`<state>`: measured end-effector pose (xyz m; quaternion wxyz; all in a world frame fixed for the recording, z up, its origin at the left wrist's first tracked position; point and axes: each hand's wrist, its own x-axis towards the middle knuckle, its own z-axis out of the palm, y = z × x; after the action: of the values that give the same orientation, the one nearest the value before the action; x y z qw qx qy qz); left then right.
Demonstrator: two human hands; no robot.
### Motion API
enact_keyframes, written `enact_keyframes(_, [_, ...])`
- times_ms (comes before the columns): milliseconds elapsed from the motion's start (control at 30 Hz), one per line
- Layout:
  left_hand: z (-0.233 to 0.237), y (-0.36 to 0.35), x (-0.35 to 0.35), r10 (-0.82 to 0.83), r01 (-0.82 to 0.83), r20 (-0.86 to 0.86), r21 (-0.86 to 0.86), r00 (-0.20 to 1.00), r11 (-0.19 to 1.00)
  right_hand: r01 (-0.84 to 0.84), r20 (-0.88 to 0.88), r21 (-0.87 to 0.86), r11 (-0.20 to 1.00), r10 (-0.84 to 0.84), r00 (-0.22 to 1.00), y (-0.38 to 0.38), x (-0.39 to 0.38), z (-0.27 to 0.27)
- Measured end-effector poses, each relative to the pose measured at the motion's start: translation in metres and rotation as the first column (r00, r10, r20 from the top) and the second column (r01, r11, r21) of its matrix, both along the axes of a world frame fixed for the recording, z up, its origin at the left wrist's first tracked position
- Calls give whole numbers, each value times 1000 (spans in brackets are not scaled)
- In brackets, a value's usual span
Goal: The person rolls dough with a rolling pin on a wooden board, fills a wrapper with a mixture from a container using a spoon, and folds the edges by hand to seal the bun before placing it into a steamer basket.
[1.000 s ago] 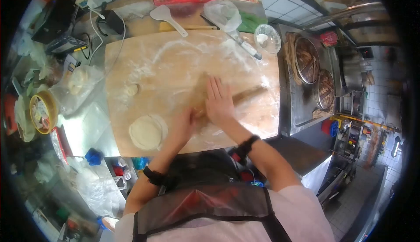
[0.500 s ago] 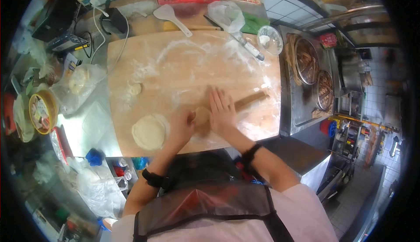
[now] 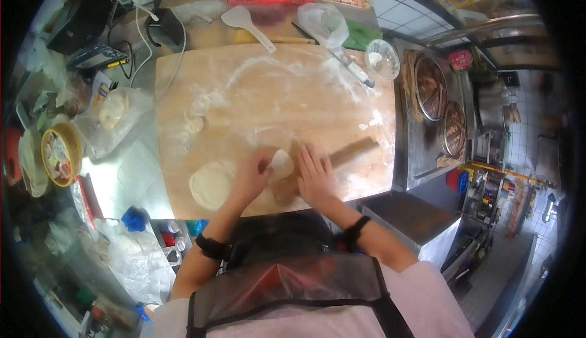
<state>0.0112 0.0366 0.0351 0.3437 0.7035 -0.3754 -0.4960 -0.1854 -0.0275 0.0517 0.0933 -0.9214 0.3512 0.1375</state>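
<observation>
My left hand (image 3: 253, 172) is closed, thumb and fingers pinching the edge of a small round dough wrapper (image 3: 281, 163) on the wooden board. Just right of it, my right hand (image 3: 315, 178) lies flat with fingers stretched over a wooden rolling pin (image 3: 355, 150), whose far end sticks out to the upper right. The pin's near part is blurred and partly under the palm. Left of my left hand, a stack of flat dough rounds (image 3: 212, 185) sits near the board's front edge. A small piece of dough (image 3: 194, 124) lies farther back on the left.
Loose flour dusts the board (image 3: 262, 106). Along its back are a white paddle (image 3: 247, 25), a plastic bag (image 3: 323, 24) and a clear bowl (image 3: 383, 59). Two round steamer trays (image 3: 430, 87) stand to the right. A bag with dough (image 3: 113, 109) and a yellow basket (image 3: 61, 153) are left.
My right hand has slid toward me over the rolling pin, which has moved nearer too. More of the dough wrapper now shows beside my left hand. The view has shifted slightly.
</observation>
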Motion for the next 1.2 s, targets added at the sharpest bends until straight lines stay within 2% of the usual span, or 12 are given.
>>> enact_keyframes(133, [3,-9,-3,8,-6,21,-123,1000,992,94,259,-129,987,-58,964,-58,73,-19])
enact_keyframes(233, [3,-32,-1,50,17,276,-234,960,972,69,319,-230,971,8,948,-78,92,-18])
enact_keyframes(300, [3,-36,1,-105,189,501,-120,859,975,55,226,-307,950,17,974,-72,84,-23])
enact_keyframes(367, [-16,-30,4,-12,90,395,-178,918,980,116,96,-94,989,-107,990,-25,46,-9])
enact_keyframes(433, [-21,-23,9,82,-18,286,-218,955,976,13,-12,26,1000,-12,1000,15,3,9])
enact_keyframes(600, [5,-1,6,19,-19,26,3,999,1000,19,87,-122,992,-8,996,-11,34,-14])
enact_keyframes(733, [8,-19,-3,122,-59,280,-222,952,973,64,296,-162,985,-13,955,-58,96,-16])
enact_keyframes(833, [10,-30,-5,-62,87,502,-27,863,996,64,356,-215,974,17,934,-56,91,-16])
enact_keyframes(1000, [9,-17,2,215,-134,398,-222,892,966,-150,368,62,987,117,922,-10,-13,4])
enact_keyframes(1067, [21,-11,12,309,-231,360,-244,880,942,-157,349,-87,984,178,920,-18,-72,-19])
enact_keyframes(1167, [25,-21,16,338,-194,621,-289,708,937,-116,422,-45,992,124,898,-48,-129,-2])
enact_keyframes(1200, [2,-25,12,212,-42,708,-251,674,967,-73,456,-26,997,77,887,-55,-141,6])
